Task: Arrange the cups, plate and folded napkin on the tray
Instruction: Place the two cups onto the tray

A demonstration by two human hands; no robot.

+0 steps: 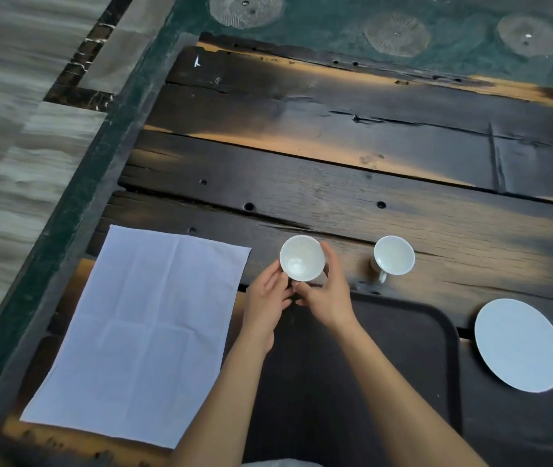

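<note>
Nearest me, the dark tray fills lower centre. At its far edge my left hand and right hand both clasp one cup. The second cup stands apart to the right, the plate lower right, the spread napkin left, and open table above.

The dark plank table carries a flat white napkin, a tray, one cup and a plate.

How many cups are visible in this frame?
2. The held cup sits between the left hand and right hand at the tray's far edge; the other cup stands on the table to its right, beyond the tray. None appears hidden.
</note>
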